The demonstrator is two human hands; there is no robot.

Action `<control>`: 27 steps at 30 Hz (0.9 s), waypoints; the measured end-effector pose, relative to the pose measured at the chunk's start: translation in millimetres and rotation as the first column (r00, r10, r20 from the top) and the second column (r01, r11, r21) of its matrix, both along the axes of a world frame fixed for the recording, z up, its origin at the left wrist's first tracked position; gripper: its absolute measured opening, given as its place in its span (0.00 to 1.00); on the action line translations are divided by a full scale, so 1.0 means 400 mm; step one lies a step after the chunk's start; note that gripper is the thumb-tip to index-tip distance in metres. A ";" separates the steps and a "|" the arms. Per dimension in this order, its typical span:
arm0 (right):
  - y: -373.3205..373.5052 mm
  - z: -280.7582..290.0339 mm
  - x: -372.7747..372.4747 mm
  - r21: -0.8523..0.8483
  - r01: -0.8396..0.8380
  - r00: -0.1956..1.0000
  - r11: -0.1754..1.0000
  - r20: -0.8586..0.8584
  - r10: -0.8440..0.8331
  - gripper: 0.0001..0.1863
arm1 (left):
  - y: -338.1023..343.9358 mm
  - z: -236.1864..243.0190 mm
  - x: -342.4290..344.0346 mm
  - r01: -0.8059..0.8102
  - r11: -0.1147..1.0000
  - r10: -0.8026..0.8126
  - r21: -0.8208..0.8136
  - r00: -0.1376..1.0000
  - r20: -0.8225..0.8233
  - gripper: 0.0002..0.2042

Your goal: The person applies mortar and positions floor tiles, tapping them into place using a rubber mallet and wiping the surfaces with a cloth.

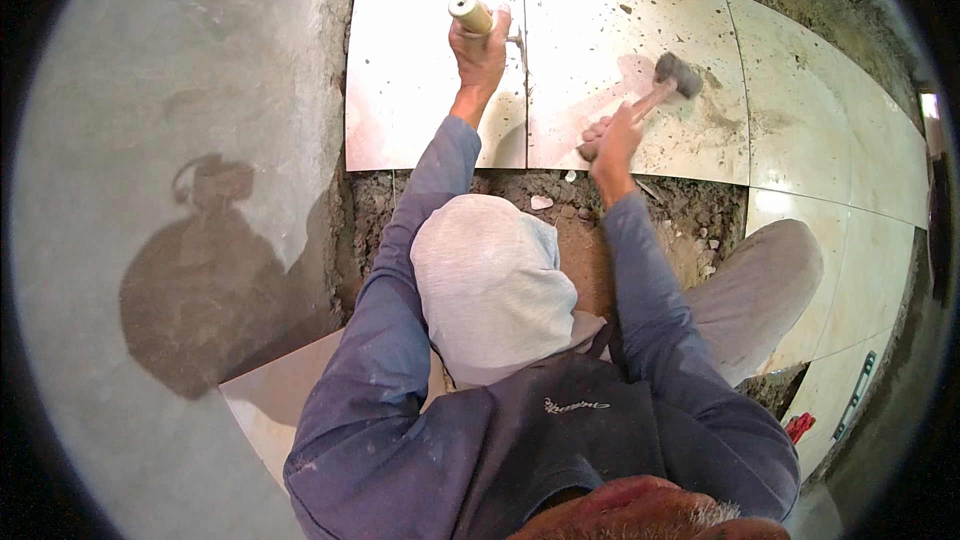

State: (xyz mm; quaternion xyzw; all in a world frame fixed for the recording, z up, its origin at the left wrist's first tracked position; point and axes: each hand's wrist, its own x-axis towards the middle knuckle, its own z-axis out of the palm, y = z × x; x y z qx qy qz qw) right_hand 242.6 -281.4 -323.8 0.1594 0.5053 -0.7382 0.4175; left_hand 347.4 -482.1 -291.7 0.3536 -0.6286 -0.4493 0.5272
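My right hand (617, 148) is closed round the handle of a mallet with a dark head (678, 75). The mallet head is over a pale tile (580, 10) spattered with dark specks; whether it touches the tile I cannot tell. My left hand (480, 55) grips a tool by its thick, pale, round handle (470, 14), above the neighbouring tile (400, 90) on the left. A bit of dark metal shows beside that hand, but the tool's working end is hidden.
Rough soil and rubble (690, 215) lie along the tiles' near edge, by my knees. More laid tiles (800, 70) run down the right side. A spirit level (855, 395) and a red object (799, 427) rest at lower right. Grey wall (150, 90) fills the left. Another tile (260, 380) is at lower left.
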 end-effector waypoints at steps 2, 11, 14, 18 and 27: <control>-0.008 -0.024 0.115 -0.013 -0.254 0.957 0.967 -0.150 0.250 0.12 | -0.006 -0.005 -0.014 0.004 1.000 -0.005 -0.017 1.000 -0.016 0.10; 0.026 -0.033 -0.094 0.052 -0.503 0.844 0.863 -0.186 0.503 0.14 | -0.007 0.044 0.015 0.008 0.991 0.010 0.131 0.990 -0.139 0.10; 0.082 -0.054 -0.169 0.058 -0.299 0.936 0.953 -0.178 0.304 0.14 | -0.058 0.130 -0.013 0.012 0.996 0.010 0.087 0.968 -0.249 0.09; 0.076 -0.070 -0.222 0.023 -0.202 0.965 0.979 -0.168 0.203 0.14 | -0.208 0.182 -0.094 0.057 0.998 -0.050 0.003 0.898 -0.436 0.10; 0.014 -0.067 -0.296 0.066 -0.361 0.914 0.930 -0.172 0.367 0.14 | -0.418 0.033 -0.219 0.027 0.998 -0.004 0.050 0.911 -0.413 0.13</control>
